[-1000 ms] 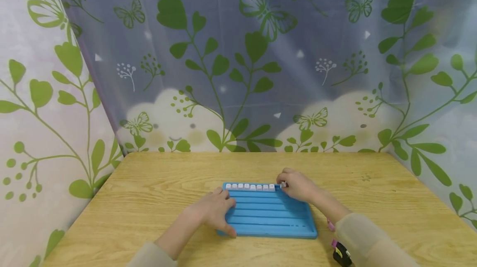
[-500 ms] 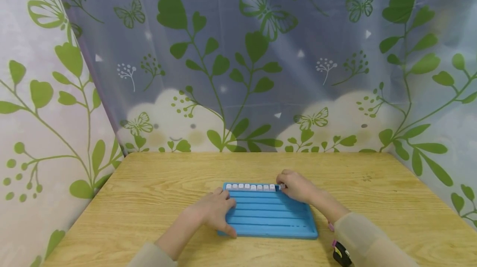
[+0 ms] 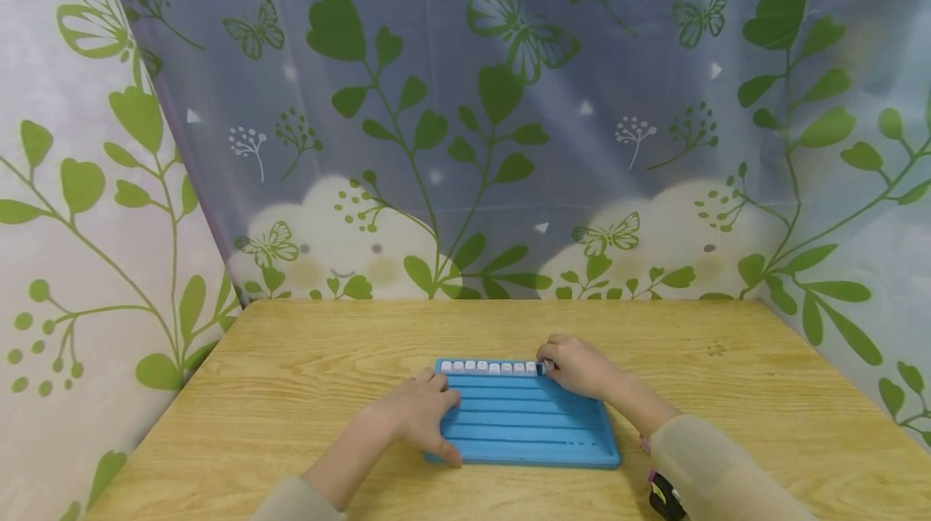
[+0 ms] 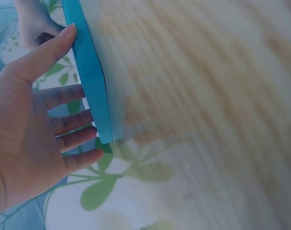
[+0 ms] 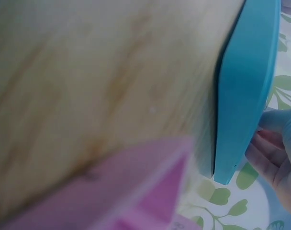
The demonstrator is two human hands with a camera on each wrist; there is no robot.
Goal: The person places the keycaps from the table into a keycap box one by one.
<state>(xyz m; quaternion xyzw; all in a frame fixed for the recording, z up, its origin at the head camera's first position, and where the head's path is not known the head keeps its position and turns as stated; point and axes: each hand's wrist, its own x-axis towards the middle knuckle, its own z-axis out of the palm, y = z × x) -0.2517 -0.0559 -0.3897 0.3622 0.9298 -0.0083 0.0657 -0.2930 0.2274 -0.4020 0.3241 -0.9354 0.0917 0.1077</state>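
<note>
A shallow blue tray point(image 3: 520, 409) with raised ridges lies on the table. Along its far edge runs a row of several small white keycap-like pieces point(image 3: 494, 367). My left hand point(image 3: 413, 412) rests at the tray's left side, fingers spread and fairly straight against the rim; in the left wrist view the thumb and fingertips touch the blue edge point(image 4: 90, 67). At the far right corner, my right hand point(image 3: 578, 367) pinches another small white piece point(image 3: 549, 365), just right of the row with a narrow dark gap between. The fingers partly hide this piece.
The wooden table point(image 3: 349, 335) meets a leaf-printed curtain point(image 3: 451, 141) behind. Near the right sleeve lies a black item with yellow and pink parts point(image 3: 665, 495), partly covered. A blurred pink object point(image 5: 150, 196) fills the right wrist view's lower part.
My right hand has shifted slightly left with the pinched white piece, which now sits lower and closer to the row. The left hand and tray stay in place.
</note>
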